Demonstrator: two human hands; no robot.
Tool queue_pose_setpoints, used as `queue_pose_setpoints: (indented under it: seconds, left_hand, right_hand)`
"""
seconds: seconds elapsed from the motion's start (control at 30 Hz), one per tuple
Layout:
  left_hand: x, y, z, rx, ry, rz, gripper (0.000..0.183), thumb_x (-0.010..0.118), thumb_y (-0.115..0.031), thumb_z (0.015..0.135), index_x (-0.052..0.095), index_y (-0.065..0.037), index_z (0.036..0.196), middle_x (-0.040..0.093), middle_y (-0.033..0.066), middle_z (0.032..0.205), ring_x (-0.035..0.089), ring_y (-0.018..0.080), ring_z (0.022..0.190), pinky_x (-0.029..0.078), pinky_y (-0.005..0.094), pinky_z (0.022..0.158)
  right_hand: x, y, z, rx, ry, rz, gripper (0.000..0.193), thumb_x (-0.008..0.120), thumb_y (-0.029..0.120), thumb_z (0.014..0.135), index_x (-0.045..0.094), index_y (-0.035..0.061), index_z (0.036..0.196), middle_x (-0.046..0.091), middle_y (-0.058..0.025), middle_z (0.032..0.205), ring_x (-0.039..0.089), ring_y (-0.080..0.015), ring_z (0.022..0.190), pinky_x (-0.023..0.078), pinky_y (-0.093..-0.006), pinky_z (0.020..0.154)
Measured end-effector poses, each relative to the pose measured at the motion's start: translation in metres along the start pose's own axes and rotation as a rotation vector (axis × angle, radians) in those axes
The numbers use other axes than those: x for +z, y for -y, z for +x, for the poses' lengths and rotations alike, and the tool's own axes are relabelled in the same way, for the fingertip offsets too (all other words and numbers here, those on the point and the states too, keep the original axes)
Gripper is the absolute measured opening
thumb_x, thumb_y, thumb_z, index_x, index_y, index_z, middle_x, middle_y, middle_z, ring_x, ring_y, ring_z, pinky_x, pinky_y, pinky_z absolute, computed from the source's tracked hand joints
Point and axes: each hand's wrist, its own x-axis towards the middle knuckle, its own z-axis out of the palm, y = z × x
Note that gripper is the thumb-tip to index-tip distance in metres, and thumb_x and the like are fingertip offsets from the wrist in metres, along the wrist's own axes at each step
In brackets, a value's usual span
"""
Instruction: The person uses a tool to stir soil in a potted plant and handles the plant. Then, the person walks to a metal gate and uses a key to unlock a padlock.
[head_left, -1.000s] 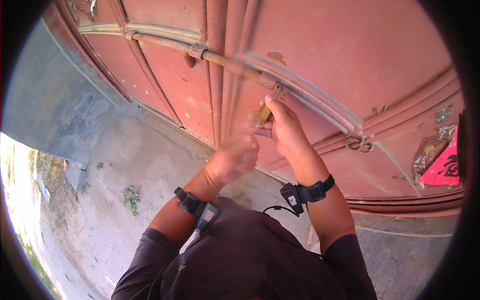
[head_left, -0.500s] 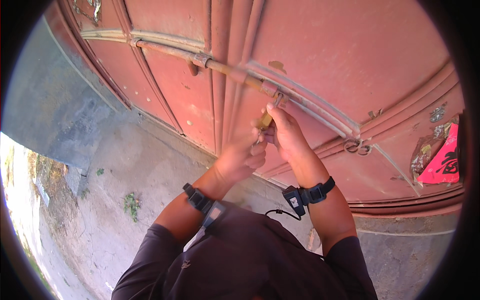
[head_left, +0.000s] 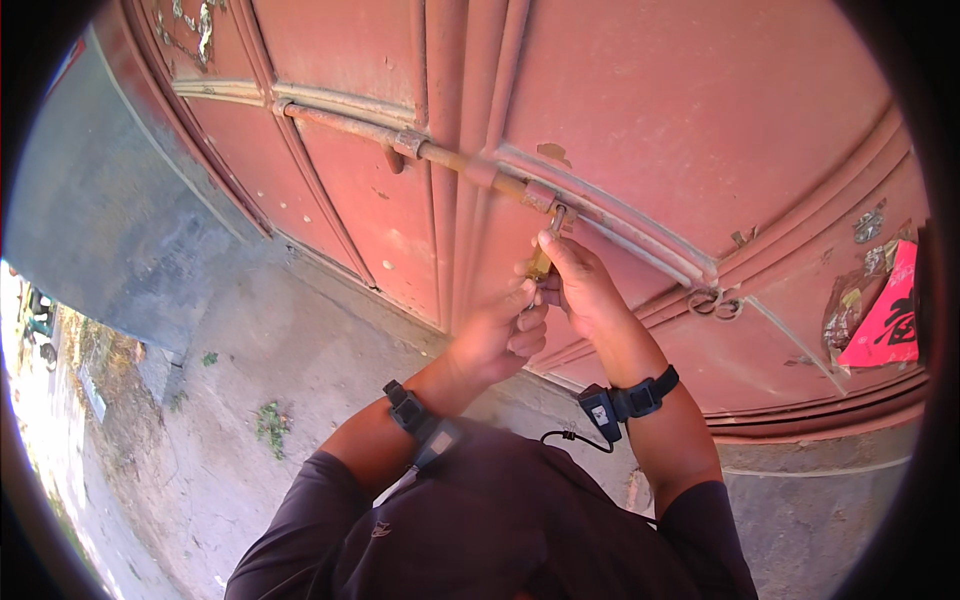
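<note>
A brass padlock (head_left: 541, 264) hangs from the hasp of a rusty sliding bolt (head_left: 450, 158) on a red metal double door (head_left: 650, 110). My right hand (head_left: 583, 285) is closed around the padlock, thumb up on its top by the shackle. My left hand (head_left: 497, 333) is curled just below and left of it, fingertips touching the padlock's underside; whether it holds a key is hidden. Both wrists wear black bands with small devices.
A ring handle (head_left: 712, 301) hangs on the right door leaf. A torn red paper diamond (head_left: 888, 320) is stuck at the far right. A grey concrete wall (head_left: 90, 200) stands left, and a concrete floor (head_left: 250, 400) with small weeds lies below the door.
My left hand has risen from below the padlock and now meets it beside my right hand. The view has tilted slightly, showing more of the door.
</note>
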Motion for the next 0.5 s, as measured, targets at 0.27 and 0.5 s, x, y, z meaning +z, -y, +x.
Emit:
queue_pose_setpoints:
  seconds: [0.27, 0.5]
  left_hand:
    - [-0.0080, 0.0036, 0.0012, 0.003, 0.071, -0.097, 0.020, 0.048, -0.030, 0.095, 0.048, -0.013, 0.085, 0.039, -0.0043, 0.062, 0.030, 0.0043, 0.045, 0.023, 0.0192, 0.040]
    - [-0.0030, 0.0059, 0.0072, 0.165, -0.059, 0.209, 0.021, 0.046, -0.030, 0.096, 0.047, -0.012, 0.086, 0.037, -0.0042, 0.062, 0.028, 0.0053, 0.045, 0.023, 0.0205, 0.040]
  right_hand:
    - [-0.0019, -0.0071, 0.0032, -0.022, 0.018, 0.010, 0.029, 0.057, 0.039, 0.090, 0.055, 0.0105, 0.096, 0.064, -0.0087, 0.084, 0.062, -0.0153, 0.072, 0.051, -0.0313, 0.065]
    - [-0.0029, -0.0050, 0.0047, -0.028, -0.003, 0.000, 0.031, 0.059, 0.040, 0.089, 0.055, 0.0102, 0.095, 0.064, -0.0086, 0.083, 0.062, -0.0176, 0.074, 0.052, -0.0324, 0.067]
